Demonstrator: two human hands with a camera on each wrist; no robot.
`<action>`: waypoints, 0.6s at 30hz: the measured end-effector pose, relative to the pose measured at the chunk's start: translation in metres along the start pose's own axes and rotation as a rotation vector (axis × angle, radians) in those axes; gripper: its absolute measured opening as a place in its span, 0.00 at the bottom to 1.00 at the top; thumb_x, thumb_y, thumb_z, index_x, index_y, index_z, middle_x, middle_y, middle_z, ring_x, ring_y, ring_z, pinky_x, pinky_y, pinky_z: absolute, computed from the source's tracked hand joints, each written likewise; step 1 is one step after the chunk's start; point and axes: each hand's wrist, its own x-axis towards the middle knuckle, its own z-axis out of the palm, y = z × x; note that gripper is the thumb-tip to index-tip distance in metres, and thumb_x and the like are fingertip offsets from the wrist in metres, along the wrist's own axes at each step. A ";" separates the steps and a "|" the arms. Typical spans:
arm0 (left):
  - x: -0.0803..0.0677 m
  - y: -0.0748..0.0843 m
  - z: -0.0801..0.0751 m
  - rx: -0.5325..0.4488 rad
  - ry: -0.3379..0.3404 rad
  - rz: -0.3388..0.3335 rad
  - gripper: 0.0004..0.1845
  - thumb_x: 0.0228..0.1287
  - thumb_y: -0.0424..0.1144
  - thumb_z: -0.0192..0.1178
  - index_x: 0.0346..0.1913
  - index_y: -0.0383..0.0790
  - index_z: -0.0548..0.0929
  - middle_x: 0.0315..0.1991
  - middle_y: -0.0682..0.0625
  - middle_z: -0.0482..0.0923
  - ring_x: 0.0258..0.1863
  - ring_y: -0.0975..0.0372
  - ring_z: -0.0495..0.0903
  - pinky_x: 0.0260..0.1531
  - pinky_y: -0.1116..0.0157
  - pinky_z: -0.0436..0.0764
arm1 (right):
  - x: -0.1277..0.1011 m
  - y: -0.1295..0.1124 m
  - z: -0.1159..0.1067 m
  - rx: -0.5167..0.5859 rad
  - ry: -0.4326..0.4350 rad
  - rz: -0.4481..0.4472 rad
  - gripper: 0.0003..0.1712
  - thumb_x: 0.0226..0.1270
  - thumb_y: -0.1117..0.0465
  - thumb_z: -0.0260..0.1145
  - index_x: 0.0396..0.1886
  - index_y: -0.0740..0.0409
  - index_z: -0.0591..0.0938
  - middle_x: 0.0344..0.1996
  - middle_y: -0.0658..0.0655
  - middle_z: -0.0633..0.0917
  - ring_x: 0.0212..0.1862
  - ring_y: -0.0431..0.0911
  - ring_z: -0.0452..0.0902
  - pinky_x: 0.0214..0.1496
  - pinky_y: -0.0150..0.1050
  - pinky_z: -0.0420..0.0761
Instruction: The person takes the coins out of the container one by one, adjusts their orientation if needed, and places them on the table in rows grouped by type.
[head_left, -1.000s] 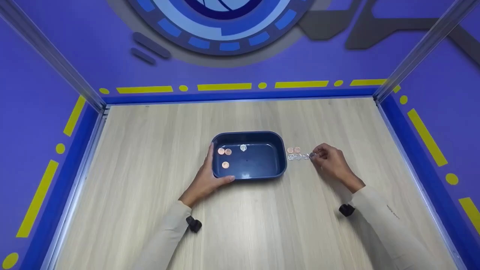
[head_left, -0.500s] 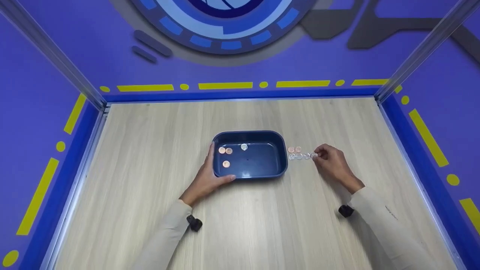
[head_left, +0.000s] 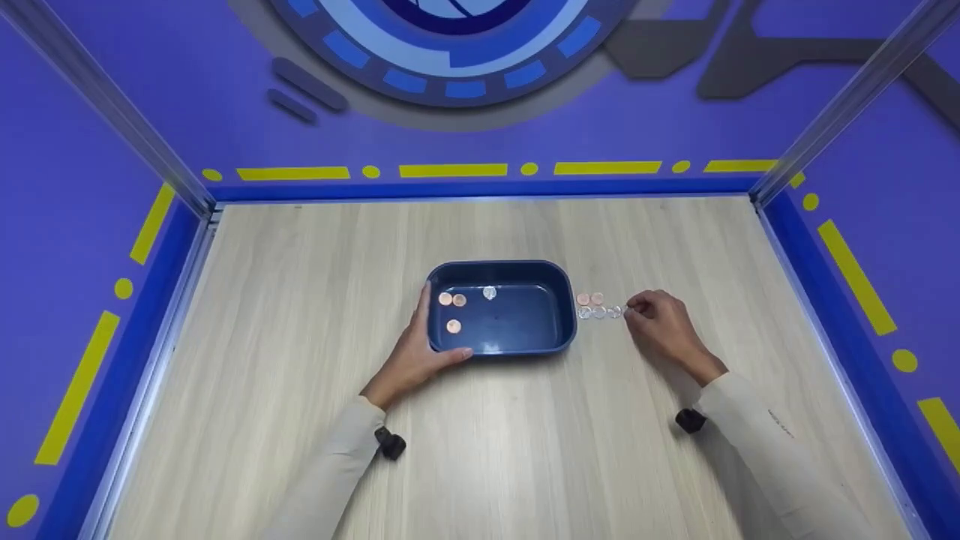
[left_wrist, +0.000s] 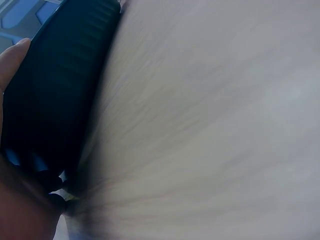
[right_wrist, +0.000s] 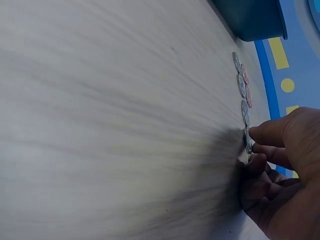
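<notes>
Navy tray (head_left: 525,322) on table (head_left: 510,442), long axis left-right | left hand (head_left: 416,354) grips its left end, thumb on near rim | silver coins (head_left: 598,313) flat, rowed left-right beside tray's right end | right hand (head_left: 666,326) pinches outermost coin (right_wrist: 248,141), fingers curled

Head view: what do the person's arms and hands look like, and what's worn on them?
Pale beige long sleeves: the left sleeve looks plain, and the right sleeve carries small dark lettering, too small to read. A small black unit sits near each wrist, left unit and right unit. The left hand and right hand are gloveless.
</notes>
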 end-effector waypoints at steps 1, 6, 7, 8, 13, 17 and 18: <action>0.000 0.000 0.000 0.002 -0.001 0.001 0.76 0.56 0.53 0.86 0.92 0.63 0.34 0.89 0.41 0.50 0.81 0.46 0.64 0.80 0.43 0.61 | 0.000 -0.001 0.000 0.003 0.001 -0.005 0.08 0.76 0.71 0.70 0.48 0.71 0.89 0.41 0.64 0.87 0.44 0.54 0.81 0.47 0.36 0.76; 0.001 -0.001 0.001 -0.005 -0.006 0.002 0.76 0.57 0.52 0.85 0.92 0.62 0.33 0.89 0.40 0.49 0.81 0.45 0.63 0.80 0.42 0.60 | 0.002 -0.008 -0.001 0.013 0.013 0.000 0.08 0.77 0.69 0.70 0.49 0.71 0.89 0.42 0.64 0.88 0.44 0.52 0.83 0.45 0.33 0.78; 0.001 -0.001 0.001 -0.007 -0.005 0.004 0.76 0.57 0.52 0.85 0.92 0.62 0.34 0.89 0.39 0.49 0.81 0.45 0.63 0.80 0.41 0.60 | 0.003 -0.011 -0.001 0.015 0.013 0.001 0.08 0.76 0.69 0.70 0.49 0.70 0.89 0.42 0.64 0.88 0.43 0.51 0.83 0.44 0.33 0.78; 0.000 -0.001 0.001 -0.009 -0.005 0.005 0.76 0.57 0.52 0.86 0.92 0.62 0.34 0.89 0.39 0.50 0.81 0.45 0.63 0.81 0.41 0.60 | 0.004 -0.014 -0.001 0.015 0.015 0.001 0.09 0.76 0.69 0.70 0.50 0.71 0.89 0.42 0.64 0.88 0.42 0.51 0.83 0.43 0.32 0.78; 0.000 -0.001 0.000 -0.002 -0.006 0.000 0.76 0.56 0.52 0.86 0.92 0.62 0.34 0.89 0.40 0.50 0.81 0.45 0.63 0.80 0.42 0.60 | 0.012 -0.033 -0.004 0.030 0.006 -0.034 0.09 0.75 0.71 0.70 0.50 0.72 0.89 0.41 0.64 0.90 0.39 0.49 0.83 0.40 0.30 0.77; 0.000 -0.001 -0.001 0.003 -0.007 0.000 0.77 0.55 0.54 0.86 0.92 0.61 0.34 0.89 0.40 0.50 0.81 0.45 0.63 0.80 0.43 0.60 | 0.017 -0.051 -0.003 0.046 -0.007 -0.090 0.09 0.75 0.71 0.71 0.50 0.72 0.89 0.41 0.63 0.90 0.37 0.50 0.84 0.37 0.27 0.77; 0.000 -0.001 -0.001 0.005 -0.009 -0.001 0.77 0.55 0.55 0.86 0.92 0.61 0.34 0.89 0.40 0.49 0.81 0.46 0.63 0.80 0.43 0.60 | 0.018 -0.056 -0.003 0.050 -0.010 -0.102 0.09 0.76 0.71 0.71 0.50 0.72 0.89 0.41 0.63 0.90 0.36 0.51 0.84 0.37 0.27 0.77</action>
